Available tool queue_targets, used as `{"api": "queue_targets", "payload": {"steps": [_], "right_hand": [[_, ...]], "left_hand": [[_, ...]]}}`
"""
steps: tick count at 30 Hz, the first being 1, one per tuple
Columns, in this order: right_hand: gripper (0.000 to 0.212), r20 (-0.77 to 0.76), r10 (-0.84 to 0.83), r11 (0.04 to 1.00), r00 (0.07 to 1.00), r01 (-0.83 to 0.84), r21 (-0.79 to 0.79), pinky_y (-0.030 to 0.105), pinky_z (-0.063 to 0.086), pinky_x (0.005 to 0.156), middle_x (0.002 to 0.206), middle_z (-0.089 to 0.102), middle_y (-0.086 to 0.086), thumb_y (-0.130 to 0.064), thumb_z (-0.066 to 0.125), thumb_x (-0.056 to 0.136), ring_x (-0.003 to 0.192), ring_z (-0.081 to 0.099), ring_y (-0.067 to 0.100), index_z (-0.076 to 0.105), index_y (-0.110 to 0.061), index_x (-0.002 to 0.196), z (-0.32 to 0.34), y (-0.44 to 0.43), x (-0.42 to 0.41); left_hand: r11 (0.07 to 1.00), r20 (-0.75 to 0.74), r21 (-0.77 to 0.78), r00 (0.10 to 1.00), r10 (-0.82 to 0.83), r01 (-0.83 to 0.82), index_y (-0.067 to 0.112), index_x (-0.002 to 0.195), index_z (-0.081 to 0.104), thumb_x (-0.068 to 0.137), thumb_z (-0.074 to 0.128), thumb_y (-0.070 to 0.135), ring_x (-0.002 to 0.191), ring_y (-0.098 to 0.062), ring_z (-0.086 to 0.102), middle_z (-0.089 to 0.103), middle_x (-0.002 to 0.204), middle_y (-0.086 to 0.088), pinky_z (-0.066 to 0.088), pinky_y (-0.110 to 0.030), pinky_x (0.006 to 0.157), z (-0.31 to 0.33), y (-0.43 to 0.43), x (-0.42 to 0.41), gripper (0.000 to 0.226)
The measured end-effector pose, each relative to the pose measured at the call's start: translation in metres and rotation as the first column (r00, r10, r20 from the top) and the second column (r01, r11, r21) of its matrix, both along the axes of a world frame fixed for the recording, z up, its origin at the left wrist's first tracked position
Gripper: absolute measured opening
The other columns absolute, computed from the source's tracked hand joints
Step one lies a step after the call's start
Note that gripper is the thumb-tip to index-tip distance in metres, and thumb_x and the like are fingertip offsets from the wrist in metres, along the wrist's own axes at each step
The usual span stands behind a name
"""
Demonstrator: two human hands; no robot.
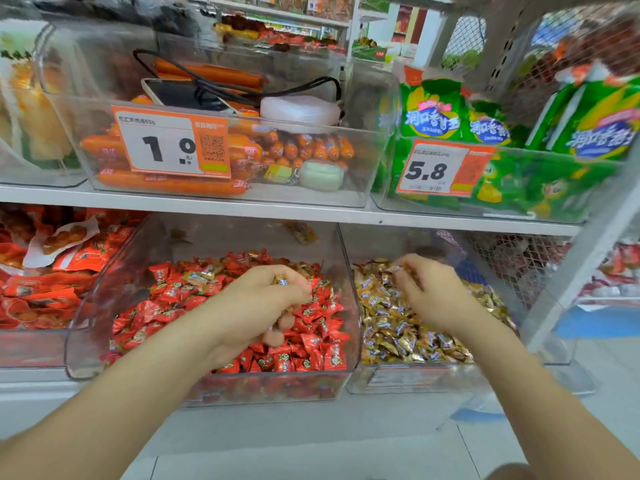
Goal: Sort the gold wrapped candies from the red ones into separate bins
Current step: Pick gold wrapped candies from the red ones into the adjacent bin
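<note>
On the lower shelf a clear bin (pixel 86 341) holds a heap of red wrapped candies (pixel 311 351), with a few gold ones (pixel 202 275) mixed in at the back. To its right a second clear bin (pixel 408 377) is filled with gold wrapped candies (pixel 391 327). My left hand (pixel 263 299) hovers over the red bin, fingers curled, pinching a gold candy (pixel 281 280). Over the gold bin, my right hand (pixel 429 289) has its fingers curled around a gold candy (pixel 398 269) at its fingertips.
Left of the red bin lie red snack packets (pixel 52 282). The upper shelf carries a clear bin of orange sausages (pixel 173 183) with a phone (pixel 180 95) and cable inside, and a bin of green packs (pixel 540 181). A white mesh rack side (pixel 540 271) stands at the right.
</note>
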State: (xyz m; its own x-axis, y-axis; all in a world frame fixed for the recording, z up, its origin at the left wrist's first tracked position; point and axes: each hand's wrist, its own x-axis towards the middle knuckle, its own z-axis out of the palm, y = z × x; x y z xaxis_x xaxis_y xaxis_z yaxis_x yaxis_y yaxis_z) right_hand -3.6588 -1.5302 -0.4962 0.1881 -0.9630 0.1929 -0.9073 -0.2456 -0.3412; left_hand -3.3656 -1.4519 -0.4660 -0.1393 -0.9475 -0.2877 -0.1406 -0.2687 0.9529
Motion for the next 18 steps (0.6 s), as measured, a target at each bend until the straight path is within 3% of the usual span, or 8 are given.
{"api": "queue_targets", "payload": {"steps": [2, 4, 8, 10, 12, 14, 16, 18], "right_hand": [[0.028, -0.126, 0.091, 0.988, 0.988, -0.074, 0.137, 0.038, 0.048, 0.102, 0.122, 0.067, 0.006, -0.037, 0.062, 0.103, 0.123, 0.061, 0.029, 0.071, -0.027, 0.127, -0.014, -0.001, -0.017], [0.03, -0.123, 0.094, 0.988, 0.988, -0.078, 0.134, 0.036, 0.044, 0.112, 0.135, 0.065, 0.004, -0.029, 0.073, 0.096, 0.134, 0.055, 0.025, 0.074, -0.028, 0.126, -0.017, 0.0, -0.036], [0.025, 0.194, -0.123, 0.991, 0.973, 0.132, -0.032, 0.024, 0.054, 0.083, 0.101, 0.077, -0.011, -0.015, 0.072, 0.095, 0.088, 0.071, 0.006, 0.076, -0.037, 0.105, -0.01, 0.011, -0.071], [0.026, 0.312, -0.17, 0.98, 0.935, 0.193, -0.046, 0.011, 0.052, 0.074, 0.088, 0.076, -0.018, -0.013, 0.067, 0.097, 0.081, 0.069, -0.004, 0.078, -0.036, 0.097, -0.006, 0.019, -0.081], [0.026, 0.397, -0.178, 0.978, 0.901, 0.206, -0.028, 0.009, 0.052, 0.069, 0.083, 0.076, -0.016, -0.014, 0.065, 0.098, 0.081, 0.069, -0.004, 0.08, -0.035, 0.095, -0.002, 0.025, -0.085], [0.023, 0.437, -0.18, 0.978, 0.881, 0.208, -0.015, 0.008, 0.049, 0.066, 0.082, 0.076, -0.013, -0.017, 0.065, 0.098, 0.08, 0.069, -0.003, 0.079, -0.035, 0.095, 0.002, 0.029, -0.085], [0.02, 0.444, -0.167, 0.982, 0.881, 0.188, -0.004, 0.01, 0.049, 0.067, 0.082, 0.076, -0.011, -0.019, 0.067, 0.098, 0.078, 0.069, -0.002, 0.079, -0.034, 0.097, 0.005, 0.031, -0.082], [0.019, 0.446, -0.128, 0.991, 0.886, 0.135, 0.016, 0.018, 0.054, 0.071, 0.083, 0.076, -0.01, -0.019, 0.068, 0.096, 0.076, 0.07, 0.001, 0.078, -0.035, 0.096, 0.008, 0.033, -0.075]], "left_hand": [[0.998, 0.037, -0.049, 0.999, -0.024, 0.026, 0.018, 0.097, 0.069, 0.099, 0.062, 0.013, 0.062, -0.02, 0.042, 0.048, 0.076, -0.008, 0.032, -0.026, 0.044, 0.0, 0.006, -0.018, 0.009], [0.989, 0.114, -0.124, 0.992, -0.06, 0.075, 0.026, 0.092, 0.069, 0.099, 0.061, 0.016, 0.065, -0.024, 0.035, 0.043, 0.072, -0.009, 0.027, -0.026, 0.048, 0.003, 0.012, -0.04, 0.014], [0.888, 0.365, -0.371, 0.922, -0.129, 0.272, 0.028, 0.093, 0.065, 0.099, 0.06, 0.021, 0.042, -0.017, 0.034, 0.048, 0.053, 0.004, 0.027, -0.023, 0.041, 0.009, 0.012, -0.094, 0.011], [0.824, 0.495, -0.446, 0.863, -0.097, 0.348, 0.029, 0.094, 0.063, 0.097, 0.059, 0.02, 0.04, -0.011, 0.041, 0.053, 0.051, 0.01, 0.03, -0.017, 0.042, 0.005, -0.001, -0.123, 0.01], [0.794, 0.575, -0.45, 0.813, -0.094, 0.41, 0.029, 0.098, 0.061, 0.097, 0.059, 0.02, 0.061, -0.01, 0.054, 0.063, 0.071, 0.012, 0.035, -0.018, 0.057, -0.006, -0.02, -0.149, 0.01], [0.799, 0.631, -0.39, 0.765, -0.129, 0.457, 0.028, 0.112, 0.06, 0.097, 0.065, 0.025, 0.1, -0.016, 0.057, 0.063, 0.109, 0.002, 0.036, -0.027, 0.077, -0.021, -0.042, -0.167, 0.016], [0.784, 0.714, -0.261, 0.659, -0.236, 0.563, 0.028, 0.134, 0.052, 0.092, 0.073, 0.038, 0.125, -0.022, 0.05, 0.051, 0.133, -0.002, 0.04, -0.033, 0.097, -0.03, -0.057, -0.171, 0.048], [0.728, 0.825, -0.219, 0.522, -0.218, 0.65, 0.029, 0.149, 0.043, 0.091, 0.07, 0.048, 0.138, -0.027, 0.043, 0.043, 0.146, -0.005, 0.04, -0.045, 0.113, -0.029, -0.06, -0.164, 0.067]]}}
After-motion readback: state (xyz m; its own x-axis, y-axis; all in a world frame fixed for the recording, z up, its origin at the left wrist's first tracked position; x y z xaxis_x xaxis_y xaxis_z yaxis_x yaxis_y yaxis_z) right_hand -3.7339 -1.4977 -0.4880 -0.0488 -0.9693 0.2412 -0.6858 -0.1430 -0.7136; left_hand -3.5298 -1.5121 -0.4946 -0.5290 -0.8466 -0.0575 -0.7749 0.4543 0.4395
